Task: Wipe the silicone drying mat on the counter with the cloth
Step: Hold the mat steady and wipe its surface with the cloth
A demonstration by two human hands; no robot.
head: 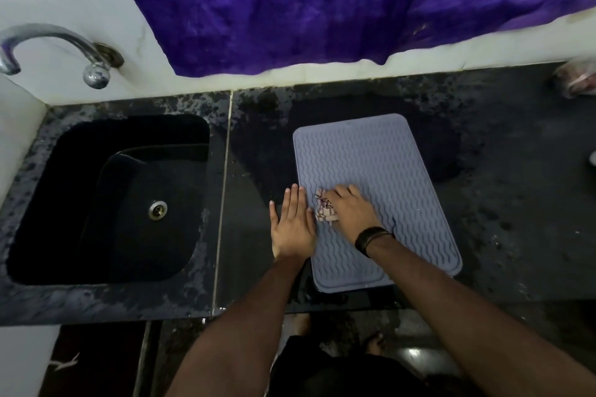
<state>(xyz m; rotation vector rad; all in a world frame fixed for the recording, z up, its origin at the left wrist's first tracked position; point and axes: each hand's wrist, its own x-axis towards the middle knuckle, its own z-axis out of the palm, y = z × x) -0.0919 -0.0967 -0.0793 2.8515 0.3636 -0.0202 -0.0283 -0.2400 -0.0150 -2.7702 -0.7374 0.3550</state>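
On the dark speckled counter (483, 203), left hand (293, 226) fingers flat pin the mat (380, 171); right hand (353, 211) bunches the cloth (324, 209).

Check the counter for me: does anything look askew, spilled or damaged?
The mat lies skewed to the counter edge, its near end overhanging slightly. No spill or damage visible. The left hand presses its left edge while the right hand holds the cloth.

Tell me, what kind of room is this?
Most likely a home kitchen: a dark stone counter holds a built-in sink with a metal tap on the tiled wall, and a ribbed grey drying mat is being wiped with a cloth.
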